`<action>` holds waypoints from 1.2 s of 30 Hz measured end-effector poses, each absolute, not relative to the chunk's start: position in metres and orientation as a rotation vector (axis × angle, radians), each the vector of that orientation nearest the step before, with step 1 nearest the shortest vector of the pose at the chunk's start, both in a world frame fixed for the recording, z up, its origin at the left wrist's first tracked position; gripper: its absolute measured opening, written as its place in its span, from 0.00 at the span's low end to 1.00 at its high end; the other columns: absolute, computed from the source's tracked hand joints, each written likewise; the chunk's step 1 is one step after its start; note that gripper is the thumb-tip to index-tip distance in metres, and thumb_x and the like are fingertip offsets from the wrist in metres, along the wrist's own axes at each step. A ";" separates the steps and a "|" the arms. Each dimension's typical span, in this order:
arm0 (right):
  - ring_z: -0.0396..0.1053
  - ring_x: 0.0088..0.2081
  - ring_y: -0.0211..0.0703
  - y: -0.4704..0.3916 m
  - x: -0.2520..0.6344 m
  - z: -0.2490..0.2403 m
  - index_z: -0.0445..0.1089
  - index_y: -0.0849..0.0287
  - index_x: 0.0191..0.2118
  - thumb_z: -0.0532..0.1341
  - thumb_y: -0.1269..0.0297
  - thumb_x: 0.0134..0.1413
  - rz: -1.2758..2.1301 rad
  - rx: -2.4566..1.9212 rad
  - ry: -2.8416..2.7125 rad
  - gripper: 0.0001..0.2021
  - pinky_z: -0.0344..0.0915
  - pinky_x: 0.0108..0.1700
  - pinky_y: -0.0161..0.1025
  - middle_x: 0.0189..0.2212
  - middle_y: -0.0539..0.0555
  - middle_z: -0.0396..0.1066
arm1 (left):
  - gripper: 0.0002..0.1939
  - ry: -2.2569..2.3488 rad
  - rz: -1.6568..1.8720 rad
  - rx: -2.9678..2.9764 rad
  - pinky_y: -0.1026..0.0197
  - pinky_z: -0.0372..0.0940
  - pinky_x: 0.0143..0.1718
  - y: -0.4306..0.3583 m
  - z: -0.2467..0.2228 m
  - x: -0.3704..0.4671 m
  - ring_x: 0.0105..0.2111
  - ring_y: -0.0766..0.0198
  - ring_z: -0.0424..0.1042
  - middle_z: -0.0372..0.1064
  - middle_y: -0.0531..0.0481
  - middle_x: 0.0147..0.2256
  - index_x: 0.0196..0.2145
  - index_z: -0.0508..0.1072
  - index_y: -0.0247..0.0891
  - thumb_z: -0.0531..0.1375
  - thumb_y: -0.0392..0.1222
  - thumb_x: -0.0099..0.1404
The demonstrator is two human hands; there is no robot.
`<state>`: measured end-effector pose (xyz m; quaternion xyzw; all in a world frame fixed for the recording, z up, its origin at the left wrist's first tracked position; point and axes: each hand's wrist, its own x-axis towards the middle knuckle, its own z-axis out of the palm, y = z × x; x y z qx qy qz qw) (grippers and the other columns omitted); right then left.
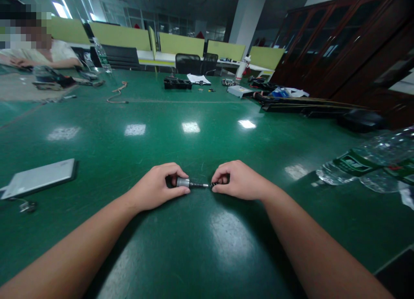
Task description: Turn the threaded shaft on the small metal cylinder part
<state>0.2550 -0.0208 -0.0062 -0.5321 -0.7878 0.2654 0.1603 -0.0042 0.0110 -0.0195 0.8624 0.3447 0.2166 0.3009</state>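
Between thumb and fingers, my left hand (161, 185) grips a short silver cylinder (183, 182) with a thin dark shaft (198, 185) that ends in a bright tip. The shaft lies level and points right, toward my other hand. My right hand (237, 180) pinches a small dark ringed piece (212, 185) right by that tip. Whether the piece touches the tip I cannot tell, and my fingers hide most of it. Both hands are low over the green table (190, 152).
To the left lies a flat silver device (42, 178) with a small cable end. Clear water bottles (349, 165) lie at the right. Farther back are a black divided tray (177, 83), papers (198, 79) and a cord (119, 92). Another person (61, 53) sits at the far left.
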 end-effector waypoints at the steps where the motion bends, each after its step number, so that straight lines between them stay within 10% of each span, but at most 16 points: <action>1: 0.67 0.27 0.36 -0.021 0.254 -0.007 0.78 0.59 0.31 0.68 0.66 0.46 0.754 -1.499 -2.253 0.04 0.61 0.29 0.33 0.25 0.50 0.73 | 0.12 0.916 0.574 2.289 0.61 0.64 0.35 0.011 -0.019 -0.004 0.32 0.62 0.71 0.72 0.50 0.33 0.37 0.75 0.38 0.66 0.48 0.60; 36: 0.70 0.36 0.40 -0.022 0.233 -0.021 0.79 0.57 0.39 0.67 0.68 0.52 0.635 -1.305 -2.226 0.08 0.62 0.40 0.37 0.33 0.52 0.75 | 0.12 0.937 0.558 2.325 0.60 0.63 0.36 0.012 -0.021 0.000 0.34 0.61 0.70 0.71 0.50 0.35 0.37 0.73 0.38 0.67 0.46 0.57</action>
